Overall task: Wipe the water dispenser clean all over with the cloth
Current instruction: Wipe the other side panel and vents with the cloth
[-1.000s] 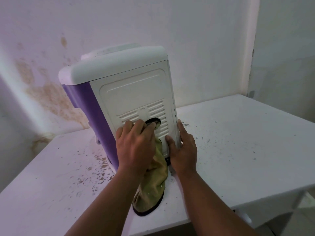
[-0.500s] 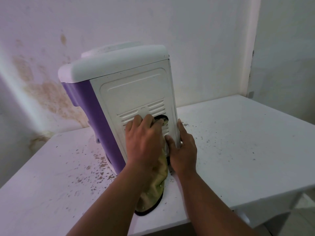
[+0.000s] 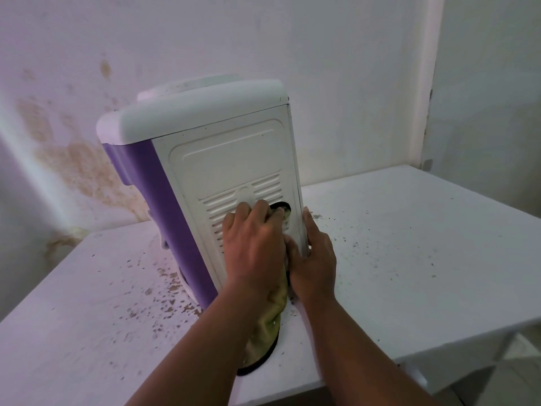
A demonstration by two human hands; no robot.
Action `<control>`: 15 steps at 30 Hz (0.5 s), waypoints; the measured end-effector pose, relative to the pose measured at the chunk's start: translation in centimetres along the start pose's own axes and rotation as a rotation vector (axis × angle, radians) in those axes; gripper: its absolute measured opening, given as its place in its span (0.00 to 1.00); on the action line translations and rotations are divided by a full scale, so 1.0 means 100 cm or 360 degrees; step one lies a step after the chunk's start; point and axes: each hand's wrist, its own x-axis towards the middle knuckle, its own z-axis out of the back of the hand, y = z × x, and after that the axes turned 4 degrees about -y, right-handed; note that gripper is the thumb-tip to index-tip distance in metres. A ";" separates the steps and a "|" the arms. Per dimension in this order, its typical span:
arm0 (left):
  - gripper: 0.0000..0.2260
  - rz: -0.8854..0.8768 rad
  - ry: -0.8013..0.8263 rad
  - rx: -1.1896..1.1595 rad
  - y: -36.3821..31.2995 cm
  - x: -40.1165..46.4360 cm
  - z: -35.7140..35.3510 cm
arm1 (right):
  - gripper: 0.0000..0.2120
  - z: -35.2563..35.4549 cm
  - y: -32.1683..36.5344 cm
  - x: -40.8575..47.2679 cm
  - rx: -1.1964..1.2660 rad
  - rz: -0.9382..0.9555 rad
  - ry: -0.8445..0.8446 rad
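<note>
Left fingers (image 3: 261,210) press limp olive cloth (image 3: 268,320) against slatted plastic dispenser (image 3: 228,159).

A flat white tabletop (image 3: 409,244) fills the lower half, strewn with small brown specks of dirt (image 3: 172,287), thickest at 8 o'clock and sparser at 3 o'clock. The white plaster wall (image 3: 322,54) behind carries blotchy brown damp stains (image 3: 79,162) at 9 o'clock.
</note>
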 end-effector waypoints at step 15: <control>0.09 0.0087 -0.0016 0.0022 0.012 -0.023 0.002 | 0.31 0.001 0.001 -0.002 0.0022 0.0054 -0.0009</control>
